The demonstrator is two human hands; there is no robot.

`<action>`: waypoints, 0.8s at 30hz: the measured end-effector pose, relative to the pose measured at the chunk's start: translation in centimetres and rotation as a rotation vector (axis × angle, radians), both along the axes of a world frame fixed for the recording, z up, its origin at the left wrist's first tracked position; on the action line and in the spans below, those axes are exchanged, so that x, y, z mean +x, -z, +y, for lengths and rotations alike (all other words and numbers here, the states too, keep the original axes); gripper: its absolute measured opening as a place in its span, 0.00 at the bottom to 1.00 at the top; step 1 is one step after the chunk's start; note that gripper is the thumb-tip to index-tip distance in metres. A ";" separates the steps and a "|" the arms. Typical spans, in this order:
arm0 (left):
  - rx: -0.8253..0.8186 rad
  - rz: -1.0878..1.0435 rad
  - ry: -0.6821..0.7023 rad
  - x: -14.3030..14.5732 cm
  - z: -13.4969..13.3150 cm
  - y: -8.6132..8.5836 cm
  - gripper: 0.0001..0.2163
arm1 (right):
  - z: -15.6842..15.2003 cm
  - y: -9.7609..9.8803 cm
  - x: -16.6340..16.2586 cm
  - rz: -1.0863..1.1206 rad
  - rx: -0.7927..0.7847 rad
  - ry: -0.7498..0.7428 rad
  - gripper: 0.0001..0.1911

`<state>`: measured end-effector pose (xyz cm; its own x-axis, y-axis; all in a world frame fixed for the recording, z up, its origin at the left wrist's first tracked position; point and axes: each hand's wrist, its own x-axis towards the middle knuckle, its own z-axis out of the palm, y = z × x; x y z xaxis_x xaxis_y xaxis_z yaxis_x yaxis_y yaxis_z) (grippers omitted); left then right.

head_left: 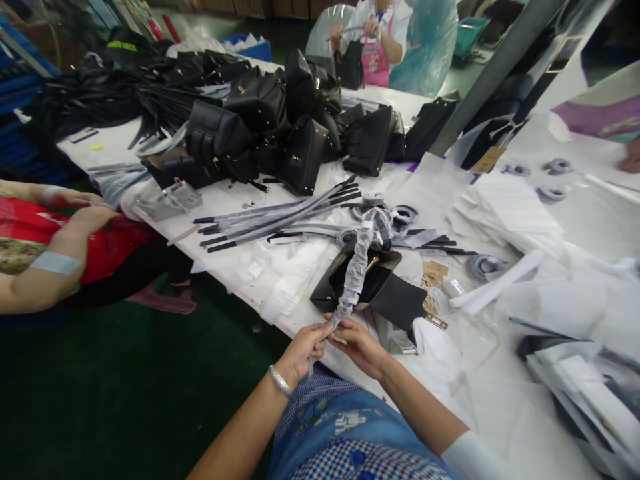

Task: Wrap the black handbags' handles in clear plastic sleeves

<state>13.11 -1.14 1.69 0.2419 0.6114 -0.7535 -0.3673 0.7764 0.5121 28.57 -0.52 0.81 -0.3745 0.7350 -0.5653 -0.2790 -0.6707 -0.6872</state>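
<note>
The strap [354, 273], sheathed in crinkled clear wrap, lies straight ahead of the hands, between the body and the far side of the tabletop [120, 143]. Its long axis runs away from the body and leans a little to the right at its far end, passing over the open mouth of a black bag [327, 290]. Both hands are at its near end, with little to choose between them: the left hand [306, 347] comes in from its left, the right hand [361, 347] from its right.

The left hand is closed around the grey tail of the strap. The right hand has its fingers bent against the strap just beside; I cannot tell whether they pinch it firmly.

The bag's flap [397, 301] is folded out to the right, near some brown tags [435, 273]. Beyond the bag are grey rolls [404, 215], and left of these lie long strips [280, 220]. Farther off stands a heap of black bags [260, 100]. A co-worker in red [107, 247] sits at the left; another [395, 33] handles a bag across the tabletop.
</note>
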 end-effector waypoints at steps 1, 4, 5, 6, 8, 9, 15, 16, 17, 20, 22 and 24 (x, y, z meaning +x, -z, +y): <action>0.005 -0.003 0.009 0.1 -0.1 0.1 0.18 | 0.0 -0.3 -0.1 0.036 -0.010 -0.017 0.20; 0.033 0.024 0.046 0.5 -0.5 0.5 0.18 | 0.5 -0.5 -1.0 0.075 -0.019 -0.044 0.14; 0.051 0.047 0.061 0.6 -0.6 0.6 0.18 | 0.7 -0.4 -1.4 0.066 -0.015 -0.047 0.12; 0.075 0.077 0.076 0.7 -0.7 0.6 0.19 | 0.7 -0.4 -1.6 0.050 -0.007 -0.049 0.12; 0.140 0.152 0.110 0.6 -1.0 0.6 0.20 | 0.5 -0.4 -1.6 -0.008 0.023 -0.054 0.13; 0.180 0.197 0.131 0.5 -1.1 0.6 0.20 | 0.1 -0.5 -1.2 -0.052 0.045 -0.056 0.15; 0.458 0.518 0.235 -0.8 -0.5 0.6 0.16 | -3.7 -1.5 4.5 -0.474 0.267 0.061 0.17; 0.500 0.581 0.227 -0.9 -0.3 0.5 0.15 | -4.0 -1.7 5.7 -0.544 0.295 0.101 0.18; 0.540 0.643 0.210 -0.9 0.1 0.2 0.16 | -4.1 -1.8 6.9 -0.615 0.313 0.151 0.19; 0.692 0.799 0.159 0.1 1.8 -1.4 0.18 | -3.2 -1.7 10.2 -0.841 0.319 0.349 0.20; 0.860 0.912 0.163 1.5 3.2 -2.9 0.18 | -2.2 -1.4 11.9 -0.964 0.303 0.470 0.19; 0.994 0.998 0.193 3.1 4.9 -4.0 0.22 | -1.3 -0.8 12.8 -1.037 0.293 0.560 0.19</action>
